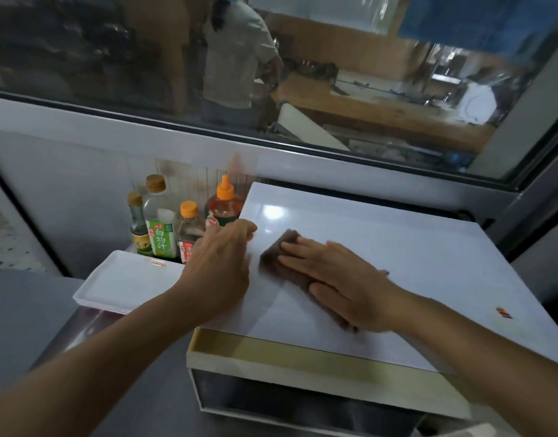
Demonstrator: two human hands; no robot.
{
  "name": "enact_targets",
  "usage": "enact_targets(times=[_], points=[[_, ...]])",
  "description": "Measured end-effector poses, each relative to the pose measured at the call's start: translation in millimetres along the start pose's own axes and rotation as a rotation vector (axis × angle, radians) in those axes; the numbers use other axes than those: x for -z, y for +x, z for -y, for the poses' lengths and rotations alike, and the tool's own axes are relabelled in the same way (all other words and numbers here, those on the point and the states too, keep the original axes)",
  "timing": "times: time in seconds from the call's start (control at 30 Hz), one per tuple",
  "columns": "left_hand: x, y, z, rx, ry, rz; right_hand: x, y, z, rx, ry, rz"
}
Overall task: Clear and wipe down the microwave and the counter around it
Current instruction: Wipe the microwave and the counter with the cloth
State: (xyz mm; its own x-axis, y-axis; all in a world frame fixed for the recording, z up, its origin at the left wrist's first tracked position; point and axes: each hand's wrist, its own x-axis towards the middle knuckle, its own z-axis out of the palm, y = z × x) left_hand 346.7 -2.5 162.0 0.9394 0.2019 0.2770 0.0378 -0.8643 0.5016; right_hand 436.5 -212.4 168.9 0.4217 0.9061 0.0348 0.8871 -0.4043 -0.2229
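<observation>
A white microwave (397, 247) fills the centre and right of the head view, its flat top facing me and its gold-trimmed front edge below. A brown cloth (276, 253) lies on the top near its left side. My right hand (340, 279) presses flat on the cloth, fingers pointing left. My left hand (222, 263) rests with bent fingers on the microwave's left top edge, holding nothing that I can see. The grey steel counter (35, 313) stretches to the left and below.
A stack of white rectangular trays (126, 282) sits on the counter just left of the microwave. Behind it stand several sauce bottles (159, 222) with orange and cork-coloured caps. A small coloured sticker (504, 312) marks the microwave top at right. A window (302, 74) runs behind; a person stands beyond it.
</observation>
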Motion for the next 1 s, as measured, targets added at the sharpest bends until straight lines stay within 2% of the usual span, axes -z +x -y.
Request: enact_targets(times=[0.17,0.27,0.47,0.53,0.67,0.77,0.87,1.0], points=[[-2.4,4.9,-5.8,-0.035,0.177,0.031,21.1,24.8,-66.4,-0.283,-0.103,-0.027],[-1.9,7.2,-16.8,0.035,0.254,0.052,16.6,21.9,-61.3,-0.327,-0.102,-0.047],[-22.2,7.5,-68.3,-0.039,0.162,0.033,5.0,-78.1,-19.9,-0.011,-0.043,-0.056],[-33.6,9.3,-87.1,-0.070,0.150,0.067,11.6,-95.4,-37.4,-0.012,-0.034,-0.041],[-50.8,11.3,-103.2,-0.090,0.226,0.128,33.6,-87.3,-103.7,-0.350,-0.067,-0.034],[-51.9,12.8,-103.9,-0.064,0.245,0.153,42.8,-75.0,-133.9,-0.448,-0.101,-0.053],[-53.1,13.1,-113.2,0.010,0.286,0.143,34.7,-83.2,-123.7,-0.427,-0.085,-0.034],[-66.7,10.2,-139.3,-0.027,0.264,0.120,19.4,-141.4,-88.3,-0.193,-0.084,-0.096]])
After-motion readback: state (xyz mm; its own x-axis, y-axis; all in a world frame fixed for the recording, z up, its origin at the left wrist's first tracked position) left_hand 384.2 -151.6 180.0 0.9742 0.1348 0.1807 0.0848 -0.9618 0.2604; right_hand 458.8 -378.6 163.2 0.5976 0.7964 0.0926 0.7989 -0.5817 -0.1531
